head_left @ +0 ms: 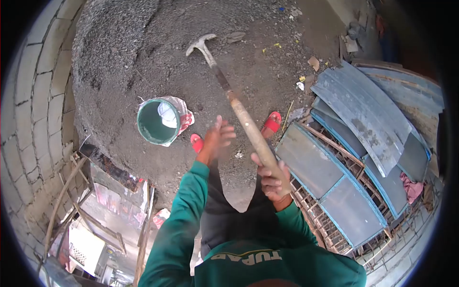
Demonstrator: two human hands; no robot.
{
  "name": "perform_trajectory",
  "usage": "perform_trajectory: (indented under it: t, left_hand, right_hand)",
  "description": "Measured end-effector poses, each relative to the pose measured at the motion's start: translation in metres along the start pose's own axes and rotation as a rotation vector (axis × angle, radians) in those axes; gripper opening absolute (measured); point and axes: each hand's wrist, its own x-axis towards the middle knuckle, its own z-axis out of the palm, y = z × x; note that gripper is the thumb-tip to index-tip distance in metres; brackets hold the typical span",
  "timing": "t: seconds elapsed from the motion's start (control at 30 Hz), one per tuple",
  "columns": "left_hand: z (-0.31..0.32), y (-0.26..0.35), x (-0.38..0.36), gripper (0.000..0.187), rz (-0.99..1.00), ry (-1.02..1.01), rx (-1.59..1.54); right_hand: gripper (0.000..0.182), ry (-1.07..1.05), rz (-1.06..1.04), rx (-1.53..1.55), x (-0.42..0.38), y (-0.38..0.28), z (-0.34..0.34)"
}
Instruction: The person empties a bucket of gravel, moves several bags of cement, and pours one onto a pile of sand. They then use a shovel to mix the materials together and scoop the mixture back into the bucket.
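Observation:
My right hand (273, 182) is wrapped round the near end of a long wooden-handled tool (253, 128). The tool slants up and away to the left, over the ground. At its far end is a pale, T-shaped head (201, 44), whose exact kind I cannot make out. My left hand (220, 136) is empty, fingers apart and a little blurred, to the left of the handle without touching it. Left of this hand a green bucket (145, 125) stands tilted, with whitish material inside and a white-and-red sack (185, 115) around its outside.
A gravel heap (112, 52) rises at the upper left beside a block wall (40, 100). Blue-framed panels (330, 186) and a bent metal sheet (366, 112) lie stacked on the right. Wooden poles (64, 201) lean at the lower left.

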Motion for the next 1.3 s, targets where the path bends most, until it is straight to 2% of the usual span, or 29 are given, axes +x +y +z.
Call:
perform_trajectory:
  t: [0.07,0.1,0.13,0.17,0.2,0.27,0.3,0.37,0.4,0.43,0.47,0.5,0.53,0.6,0.63,0.67,0.7,0.73,0.77,0.87,0.93,0.97,1.03,1.07,1.1,1.13,1.17,1.23,1.3]
  left_hand:
    - [0.03,0.014,0.042,0.072,0.043,-0.072,-0.152]
    - [0.043,0.026,0.06,0.07,0.12,-0.077,-0.207]
    - [0.052,0.038,0.076,0.069,0.199,-0.076,-0.267]
    - [0.05,0.054,0.093,0.063,0.12,-0.086,-0.4]
    - [0.051,0.064,0.106,0.058,0.041,-0.091,-0.541]
    - [0.064,0.067,0.121,0.051,0.089,0.015,-0.466]
    - [0.075,0.073,0.131,0.044,0.145,0.084,-0.387]
    - [0.097,0.072,0.146,0.037,0.103,0.096,-0.456]
    - [0.108,0.072,0.156,0.032,0.067,0.087,-0.533]
    - [0.115,0.057,0.171,0.034,0.076,0.078,-0.388]
    - [0.134,0.037,0.177,0.036,0.024,0.15,-0.397]
    - [0.16,0.02,0.172,0.032,-0.051,0.158,-0.485]
    - [0.176,-0.008,0.179,0.03,-0.121,0.136,-0.523]
    - [0.197,-0.079,0.203,0.024,-0.343,0.105,-0.646]
    - [0.221,-0.106,0.197,0.021,-0.331,0.104,-0.59]
    - [0.233,-0.15,0.202,0.018,-0.243,0.016,-0.615]
    - [0.255,-0.173,0.197,0.017,-0.319,0.031,-0.498]
    - [0.277,-0.2,0.196,0.015,-0.284,0.132,-0.335]
    - [0.296,-0.212,0.193,0.015,-0.448,0.116,-0.376]
    - [0.326,-0.222,0.202,0.016,-0.674,0.099,-0.441]
    - [0.305,-0.196,0.245,0.015,-0.689,0.105,-0.425]
    - [0.279,-0.174,0.28,0.013,-0.616,0.075,-0.422]
    - [0.201,-0.077,0.383,0.011,-0.386,0.04,-0.356]
    - [0.154,-0.008,0.442,0.011,-0.283,0.023,-0.286]
    - [0.109,0.036,0.496,0.012,-0.203,0.034,-0.179]
    - [0.14,0.089,0.479,0.013,-0.438,0.339,-0.188]
    - [0.146,0.092,0.477,0.013,-0.436,0.328,-0.188]
    - [0.139,0.071,0.453,0.012,-0.098,0.326,-0.226]
    - [0.132,0.054,0.446,0.01,-0.097,0.324,-0.244]
  right_hand:
    - [0.065,0.157,0.193,-0.125,-0.014,-0.016,0.009]
    - [0.065,0.141,0.183,-0.101,-0.023,-0.017,0.023]
    - [0.059,0.214,0.204,-0.262,-0.033,-0.012,0.046]
    - [0.054,0.286,0.234,-0.429,-0.044,-0.012,0.07]
    - [0.054,0.283,0.245,-0.407,-0.064,-0.016,0.094]
    - [0.055,0.641,0.257,-0.952,-0.113,-0.032,0.136]
    - [0.055,0.63,0.274,-0.951,-0.135,-0.05,0.141]
    - [0.053,0.765,0.399,-2.184,-0.186,-0.078,0.134]
    - [0.053,0.89,0.311,-2.228,-0.209,-0.092,0.127]
    - [0.054,1.022,0.229,-2.257,-0.235,-0.105,0.116]
    - [0.037,1.104,0.081,-2.348,-0.261,-0.119,0.096]
    - [0.033,1.188,0.092,-2.425,-0.291,-0.133,0.071]
    - [0.031,1.493,0.051,-2.234,-0.294,-0.133,0.071]
    - [0.027,1.653,-0.081,-2.305,-0.344,-0.13,0.029]
    - [0.024,1.738,-0.171,-2.224,-0.373,-0.12,0.008]
    - [0.023,1.807,-0.209,-2.268,-0.394,-0.107,0.003]
    - [0.023,1.93,-0.198,-2.163,-0.411,-0.095,0.001]
    - [0.023,2.035,-0.212,-2.119,-0.42,-0.085,0.007]
    - [0.024,2.1,-0.132,-2.137,-0.436,-0.079,0.007]
    - [0.025,2.203,-0.038,-2.027,-0.447,-0.082,0.019]
    - [0.024,2.197,0.089,-2.257,-0.431,-0.118,0.002]
    - [0.03,2.12,0.009,-2.186,-0.39,-0.153,-0.004]
    - [0.032,2.107,0.084,-2.225,-0.266,-0.245,-0.036]
    - [0.03,1.945,-0.129,-2.229,-0.168,-0.28,-0.027]
    - [0.031,1.815,-0.135,-2.334,-0.108,-0.304,-0.029]
    - [0.031,1.745,-0.227,-2.39,-0.092,-0.31,-0.032]
    - [0.029,1.686,-0.273,-2.432,-0.09,-0.309,-0.038]
    - [0.029,1.691,-0.242,-2.405,-0.092,-0.291,-0.052]
    - [0.028,1.731,-0.279,-2.391,-0.094,-0.292,-0.062]
